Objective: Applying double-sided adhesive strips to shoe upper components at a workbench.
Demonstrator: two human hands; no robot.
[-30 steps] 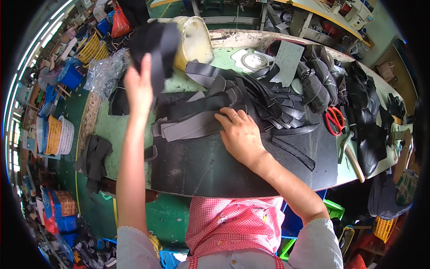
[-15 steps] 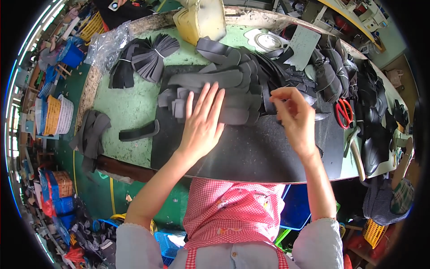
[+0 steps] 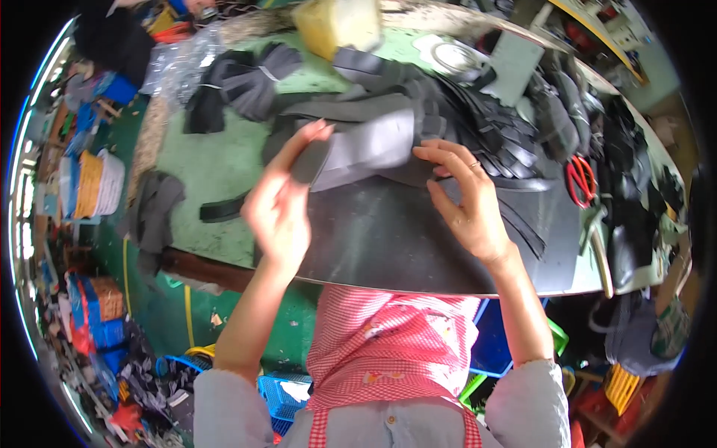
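Note:
A curved grey leather-like strip point(image 3: 373, 145) is raised over the board, its face shining pale and slightly blurred. My left hand point(image 3: 280, 205) has its left end pinched between thumb and fingers. At the strip's other end is my right hand point(image 3: 467, 194), its fingers curved and the thumb held apart. Whether those fingertips touch the strip, I cannot tell. Behind it lies a pile of similar dark grey pieces point(image 3: 358, 108) on a black board point(image 3: 388, 246). A fan of thin black strips point(image 3: 493, 127) spreads to the right of the pile.
Tied bundles of dark pieces point(image 3: 258, 82) lie at the far left. A yellowish plastic container point(image 3: 336, 28) stands at the back. Red-handled scissors point(image 3: 579, 181) and a wooden-handled tool point(image 3: 597, 254) lie on the right. Another dark strip point(image 3: 224, 209) rests left of the board.
My left hand has left the pile and moved left, now raised with a grey strip. My right hand has moved slightly left, its thumb now apart. Thin black strips now show right of it.

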